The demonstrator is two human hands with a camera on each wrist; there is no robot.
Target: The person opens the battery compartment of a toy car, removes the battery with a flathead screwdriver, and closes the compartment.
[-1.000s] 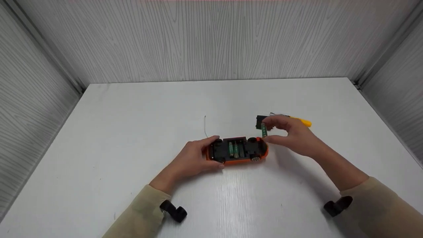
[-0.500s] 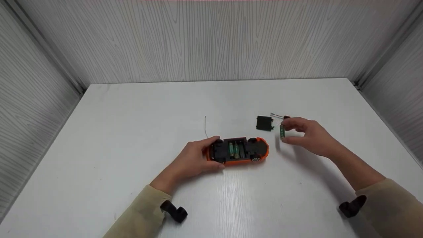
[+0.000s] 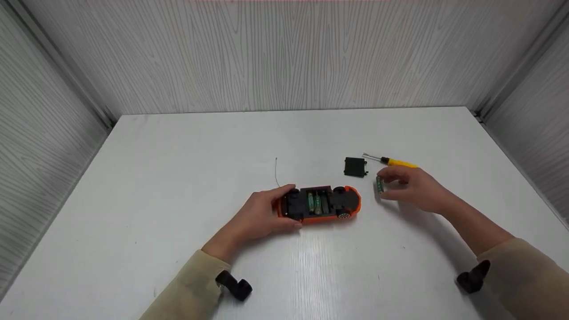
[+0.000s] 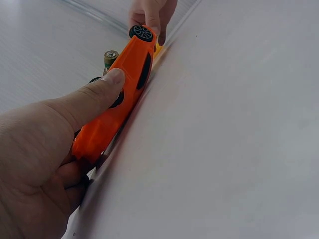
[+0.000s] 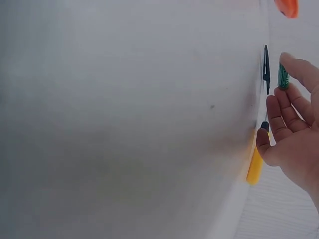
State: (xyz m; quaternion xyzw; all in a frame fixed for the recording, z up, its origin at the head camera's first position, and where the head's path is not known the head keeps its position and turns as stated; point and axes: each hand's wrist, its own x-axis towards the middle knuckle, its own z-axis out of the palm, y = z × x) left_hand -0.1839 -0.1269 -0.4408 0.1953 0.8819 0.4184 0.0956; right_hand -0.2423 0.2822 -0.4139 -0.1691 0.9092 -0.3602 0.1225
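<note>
My left hand [image 3: 260,213] grips the left end of an orange toy car [image 3: 320,218], thumb on the near side and fingers on the far side. The car lies upside down, its black underside up and its battery compartment uncovered. Two green batteries [image 3: 314,202] sit side by side in it, with a vacant slot to their right. In the left wrist view one battery [image 4: 110,57] sticks up above the car's edge. To the right of the car, my right hand [image 3: 418,189] pinches another green battery [image 3: 379,184] by its ends between thumb and fingers, above the table.
A black battery cover [image 3: 355,167] lies on the white table [image 3: 200,155] behind the right end of the car. Beside it is a screwdriver [image 3: 400,163] with a yellow handle. A thin wire antenna [image 3: 276,171] extends from the car toward the back wall [image 3: 284,53].
My right hand has moved right, away from the car, with the battery, then slightly toward me. This uncovers the battery cover and the screwdriver. My left hand and the car stay put.
</note>
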